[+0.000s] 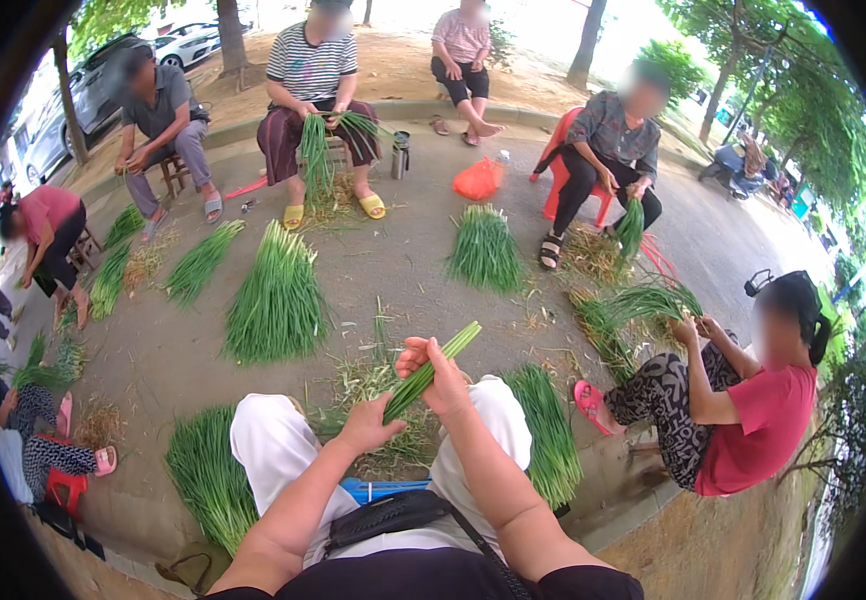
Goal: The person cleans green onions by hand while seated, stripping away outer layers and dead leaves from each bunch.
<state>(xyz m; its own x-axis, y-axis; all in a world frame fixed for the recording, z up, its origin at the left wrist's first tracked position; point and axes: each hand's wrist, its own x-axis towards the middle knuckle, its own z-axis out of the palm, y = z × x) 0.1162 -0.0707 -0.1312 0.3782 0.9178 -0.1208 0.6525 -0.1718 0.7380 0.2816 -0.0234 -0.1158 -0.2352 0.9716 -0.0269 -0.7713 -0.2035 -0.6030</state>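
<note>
A small bunch of green garlic chives (433, 371) slants between my hands, its pale cut ends pointing up and to the right. My left hand (369, 426) is closed round the lower part of the bunch. Against its upper part lies my right hand (436, 375), with the palm turned inward and the fingers partly bent. Below, between my knees, is a loose heap of trimmed leaves and stalks (403, 442). One pile of chives (211, 465) rests beside my left knee and another pile (545, 427) beside my right knee.
A large chive pile (275, 300) and a smaller one (485, 247) lie ahead on the pavement. Several people sit around on stools and chairs, some handling chives. An orange plastic bag (478, 180) and a steel flask (400, 156) stand farther off. A curb (628, 517) runs behind at right.
</note>
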